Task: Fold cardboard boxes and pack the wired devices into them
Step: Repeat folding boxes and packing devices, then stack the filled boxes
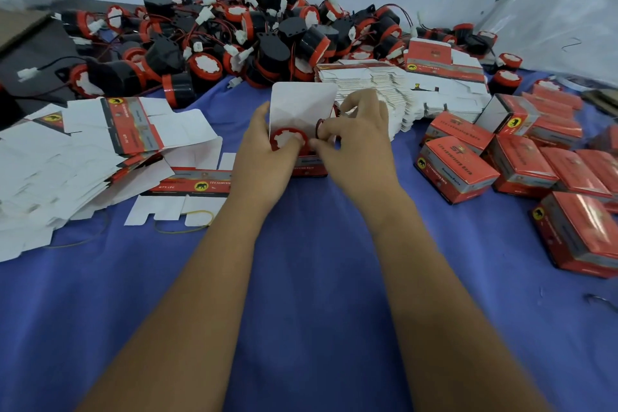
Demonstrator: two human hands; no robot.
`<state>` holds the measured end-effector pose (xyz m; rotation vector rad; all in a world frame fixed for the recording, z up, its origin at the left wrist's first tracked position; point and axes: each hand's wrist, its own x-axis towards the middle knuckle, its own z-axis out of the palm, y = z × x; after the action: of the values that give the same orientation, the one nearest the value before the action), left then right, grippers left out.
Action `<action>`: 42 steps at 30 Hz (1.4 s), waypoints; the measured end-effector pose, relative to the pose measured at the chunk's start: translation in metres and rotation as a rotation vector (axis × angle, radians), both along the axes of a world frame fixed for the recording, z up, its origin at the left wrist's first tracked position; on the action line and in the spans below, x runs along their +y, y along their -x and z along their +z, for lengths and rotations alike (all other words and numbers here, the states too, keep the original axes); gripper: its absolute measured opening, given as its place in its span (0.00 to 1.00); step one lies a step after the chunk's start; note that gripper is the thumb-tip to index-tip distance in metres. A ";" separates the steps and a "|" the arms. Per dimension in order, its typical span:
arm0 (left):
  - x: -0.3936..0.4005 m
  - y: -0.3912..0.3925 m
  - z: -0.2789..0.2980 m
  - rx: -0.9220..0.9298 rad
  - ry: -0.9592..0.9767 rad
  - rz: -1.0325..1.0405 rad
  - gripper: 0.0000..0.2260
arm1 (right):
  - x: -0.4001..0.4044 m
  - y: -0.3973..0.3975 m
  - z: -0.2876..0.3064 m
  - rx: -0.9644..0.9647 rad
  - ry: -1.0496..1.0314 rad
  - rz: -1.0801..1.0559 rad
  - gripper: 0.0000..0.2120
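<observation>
A small red cardboard box point(309, 167) stands on the blue cloth in the middle, its white lid flap point(302, 104) raised. A red and black wired device point(287, 139) sits in its open top. My left hand point(264, 150) grips the box's left side, with the thumb on the device. On the right side of the box, my right hand point(357, 137) pinches the device's looped wire point(319, 127) between thumb and fingers.
A big heap of wired devices point(234, 40) lies at the back. Flat unfolded boxes point(83, 157) spread at the left, another stack point(374, 84) just behind my hands. Several closed red boxes point(515, 160) stand at the right. A yellow rubber band point(187, 221) lies near my left forearm.
</observation>
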<state>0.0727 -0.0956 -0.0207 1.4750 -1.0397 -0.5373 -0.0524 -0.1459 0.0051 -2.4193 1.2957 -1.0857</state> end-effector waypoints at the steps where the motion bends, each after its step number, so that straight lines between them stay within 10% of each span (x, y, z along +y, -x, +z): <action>1: 0.000 0.001 0.001 0.035 -0.017 -0.005 0.16 | 0.001 -0.002 -0.001 -0.076 -0.053 0.022 0.07; 14: -0.011 -0.001 0.002 0.115 -0.035 0.047 0.16 | 0.006 0.000 -0.009 -0.175 -0.086 0.186 0.05; 19: -0.010 -0.005 -0.001 0.008 -0.064 0.030 0.16 | 0.012 0.003 -0.010 -0.663 -0.326 0.203 0.15; 24: -0.001 -0.007 0.008 0.197 0.006 -0.093 0.13 | 0.011 0.003 -0.022 -0.333 -0.177 0.200 0.11; 28: 0.001 -0.023 0.016 0.403 -0.066 -0.160 0.18 | 0.006 0.000 -0.022 -0.419 -0.303 0.139 0.06; 34: 0.002 -0.022 0.004 -0.059 0.049 -0.062 0.12 | 0.006 -0.001 -0.020 -0.602 -0.364 0.139 0.28; 42: 0.009 -0.030 0.008 0.056 0.022 -0.109 0.21 | 0.009 0.012 -0.021 -0.654 -0.567 0.297 0.08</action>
<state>0.1022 -0.0863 -0.0127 1.3816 -1.0836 -0.6392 -0.0648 -0.1373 -0.0163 -1.5801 0.8356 -1.0963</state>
